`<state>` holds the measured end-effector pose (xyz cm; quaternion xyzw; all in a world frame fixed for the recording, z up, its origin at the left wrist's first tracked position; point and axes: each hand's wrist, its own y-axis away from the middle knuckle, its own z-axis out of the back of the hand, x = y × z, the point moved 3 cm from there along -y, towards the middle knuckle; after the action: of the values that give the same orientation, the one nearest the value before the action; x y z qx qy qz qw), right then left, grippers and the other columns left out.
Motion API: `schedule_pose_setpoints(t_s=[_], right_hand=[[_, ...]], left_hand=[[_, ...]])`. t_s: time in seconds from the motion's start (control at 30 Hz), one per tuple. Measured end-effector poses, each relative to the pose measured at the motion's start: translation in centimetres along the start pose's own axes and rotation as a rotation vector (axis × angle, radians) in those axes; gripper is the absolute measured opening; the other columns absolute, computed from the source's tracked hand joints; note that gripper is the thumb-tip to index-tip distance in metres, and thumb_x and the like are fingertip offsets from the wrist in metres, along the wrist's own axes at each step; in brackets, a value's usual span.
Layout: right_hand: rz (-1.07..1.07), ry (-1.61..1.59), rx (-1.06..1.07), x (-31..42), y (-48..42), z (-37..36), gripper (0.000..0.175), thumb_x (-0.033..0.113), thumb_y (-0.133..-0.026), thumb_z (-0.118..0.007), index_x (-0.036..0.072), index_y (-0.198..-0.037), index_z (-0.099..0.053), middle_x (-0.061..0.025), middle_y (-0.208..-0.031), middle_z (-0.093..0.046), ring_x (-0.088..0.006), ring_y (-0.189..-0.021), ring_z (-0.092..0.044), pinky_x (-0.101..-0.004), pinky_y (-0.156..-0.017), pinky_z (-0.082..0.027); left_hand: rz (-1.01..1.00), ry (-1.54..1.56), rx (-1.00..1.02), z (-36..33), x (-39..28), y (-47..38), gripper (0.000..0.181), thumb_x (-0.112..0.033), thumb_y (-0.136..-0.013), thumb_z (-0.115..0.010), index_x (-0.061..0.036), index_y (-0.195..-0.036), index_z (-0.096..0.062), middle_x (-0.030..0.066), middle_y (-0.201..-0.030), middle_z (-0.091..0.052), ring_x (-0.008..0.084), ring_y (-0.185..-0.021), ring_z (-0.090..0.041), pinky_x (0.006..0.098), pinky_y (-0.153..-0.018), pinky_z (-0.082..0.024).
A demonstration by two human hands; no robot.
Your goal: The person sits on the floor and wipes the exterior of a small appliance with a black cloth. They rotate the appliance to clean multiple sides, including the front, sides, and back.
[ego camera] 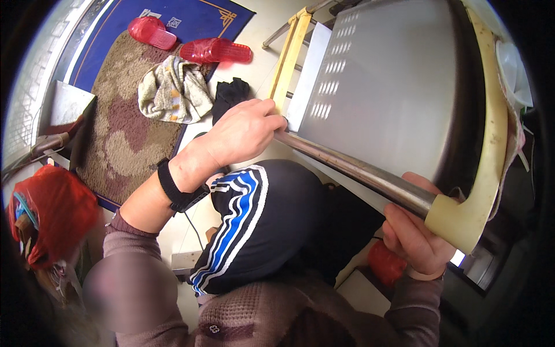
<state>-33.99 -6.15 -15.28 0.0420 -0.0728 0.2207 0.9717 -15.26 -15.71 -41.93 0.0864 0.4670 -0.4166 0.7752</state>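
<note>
A bare metal tube (355, 171) runs slantwise across the view, part of a frame with a yellow plastic corner piece (459, 221). My left hand (245, 130) has its fingers curled on the tube's far-left end, which they partly cover. Near the yellow corner my right hand (416, 236) grips the same tube from below, with one finger showing behind it. Beyond the tube is a large grey metal panel (381, 86) with rows of short slots. A yellow strip (288, 60) and a white strip (310, 78) lie along the panel's left side.
On the left, a patterned brown rug (130, 130) overlaps a blue mat (190, 13). Red slippers (217, 50), a crumpled towel (173, 91) and a black cloth (232, 93) lie nearby. A red bag (56, 212) stands at far left. My knee (277, 208) is below the tube.
</note>
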Motion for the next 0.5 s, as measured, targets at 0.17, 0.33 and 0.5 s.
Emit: schedule_pose_setpoints(t_s=[0.17, 0.33, 0.5], right_hand=[[0.149, 0.166, -0.097, 0.2, 0.5, -0.2, 0.021, 0.023, -0.091, -0.072, 0.008, -0.105, -0.075, -0.0187, -0.093, -0.072, -0.0267, -0.081, -0.07, -0.034, -0.074, -0.058], [0.235, 0.224, -0.172, 0.3, 0.7, -0.3, 0.02, 0.029, -0.095, -0.07, 0.011, -0.102, -0.076, -0.0212, -0.097, -0.073, -0.0304, -0.087, -0.072, -0.0367, -0.079, -0.06], [0.022, 0.205, -0.08, 0.8, 0.4, -0.7, 0.019, 0.029, -0.095, -0.07, 0.012, -0.095, -0.077, -0.0147, -0.097, -0.074, -0.0345, -0.096, -0.073, -0.043, -0.087, -0.059]], left_hand=[[-0.015, 0.062, -0.156, -0.8, 0.0, 1.3, 0.028, 0.003, -0.081, -0.06, -0.0053, -0.107, -0.066, 0.013, -0.093, -0.058, 0.035, -0.091, -0.06, 0.044, -0.082, -0.051], [0.054, 0.067, -0.232, -1.3, 0.7, 3.6, 0.028, 0.004, -0.082, -0.06, -0.0045, -0.109, -0.064, 0.0147, -0.095, -0.06, 0.0361, -0.094, -0.061, 0.0444, -0.086, -0.052], [0.45, 0.12, -0.164, 2.6, 2.0, 6.9, 0.032, 0.01, -0.084, -0.049, -0.0025, -0.106, -0.068, 0.0149, -0.094, -0.063, 0.0321, -0.094, -0.064, 0.0402, -0.088, -0.052]])
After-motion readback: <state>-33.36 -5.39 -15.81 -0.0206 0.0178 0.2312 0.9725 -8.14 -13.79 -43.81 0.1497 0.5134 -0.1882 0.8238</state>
